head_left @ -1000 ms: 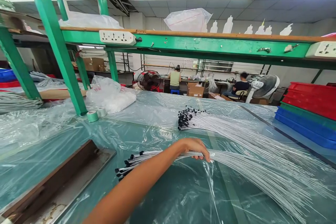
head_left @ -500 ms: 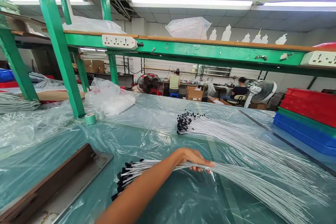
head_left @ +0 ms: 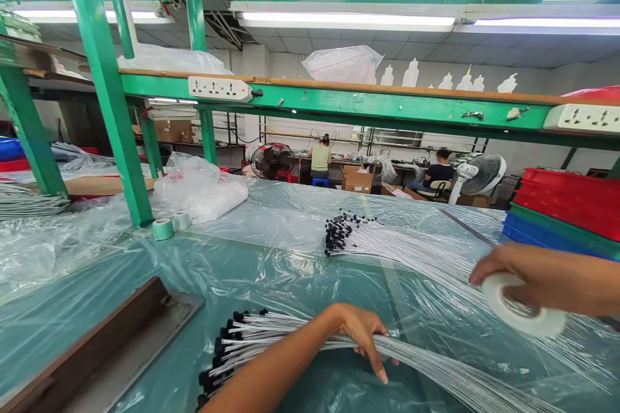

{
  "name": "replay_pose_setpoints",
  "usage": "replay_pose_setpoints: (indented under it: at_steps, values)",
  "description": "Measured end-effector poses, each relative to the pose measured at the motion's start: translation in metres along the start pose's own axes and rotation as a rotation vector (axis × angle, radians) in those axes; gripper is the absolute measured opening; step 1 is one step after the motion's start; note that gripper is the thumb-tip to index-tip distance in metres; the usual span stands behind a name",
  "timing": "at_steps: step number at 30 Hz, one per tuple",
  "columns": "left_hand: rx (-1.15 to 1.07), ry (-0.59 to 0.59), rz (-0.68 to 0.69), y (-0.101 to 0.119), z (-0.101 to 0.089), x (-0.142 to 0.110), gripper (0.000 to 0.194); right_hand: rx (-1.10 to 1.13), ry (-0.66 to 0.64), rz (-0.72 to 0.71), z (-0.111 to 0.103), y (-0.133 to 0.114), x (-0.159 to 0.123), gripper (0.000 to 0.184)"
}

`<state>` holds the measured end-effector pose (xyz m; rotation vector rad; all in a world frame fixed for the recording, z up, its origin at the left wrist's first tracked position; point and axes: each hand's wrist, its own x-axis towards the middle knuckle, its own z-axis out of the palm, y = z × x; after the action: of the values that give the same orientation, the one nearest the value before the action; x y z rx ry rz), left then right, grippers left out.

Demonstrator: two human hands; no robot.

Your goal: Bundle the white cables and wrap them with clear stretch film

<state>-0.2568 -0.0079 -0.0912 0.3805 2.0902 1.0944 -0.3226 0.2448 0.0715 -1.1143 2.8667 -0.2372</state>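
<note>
Since earlier frame, right hand (head_left: 533, 271) has entered view, gripping white tape roll (head_left: 545, 324); left hand (head_left: 358, 329), closed around cable bundle (head_left: 431, 360) throughout, now extends one digit. Bundle's black ends (head_left: 219, 345) point toward worktop's left edge; tape roll apart, to right. Second bundle (head_left: 411, 248) nearer far edge. Plastic-covered worktop (head_left: 295, 277); green shelf (head_left: 349, 102) overhead, two people (head_left: 320, 158) beyond.
</note>
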Motion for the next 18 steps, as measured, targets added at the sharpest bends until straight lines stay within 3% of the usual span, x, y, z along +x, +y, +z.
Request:
replay_pose_setpoints:
  at_steps: [2, 4, 11, 14, 18]
  values:
    - [-0.009, 0.044, -0.021, -0.002, 0.003, 0.006, 0.055, -0.141, -0.032, -0.114, -0.021, -0.012, 0.021, 0.035]
    - [-0.033, 0.06, -0.052, -0.003, 0.005, 0.011, 0.052, -0.258, 0.021, -0.201, -0.025, -0.024, 0.042, 0.036]
    - [-0.109, 0.061, -0.15, -0.007, 0.011, 0.023, 0.048, -0.415, -0.008, -0.329, -0.003, -0.053, 0.109, 0.038]
    - [-0.164, 0.056, -0.201, -0.009, 0.007, 0.025, 0.055, -0.435, -0.031, -0.364, -0.004, -0.062, 0.12, 0.04]
    - [-0.212, 0.102, -0.249, -0.01, 0.002, 0.028, 0.066, -0.447, -0.04, -0.422, -0.022, -0.082, 0.107, 0.037]
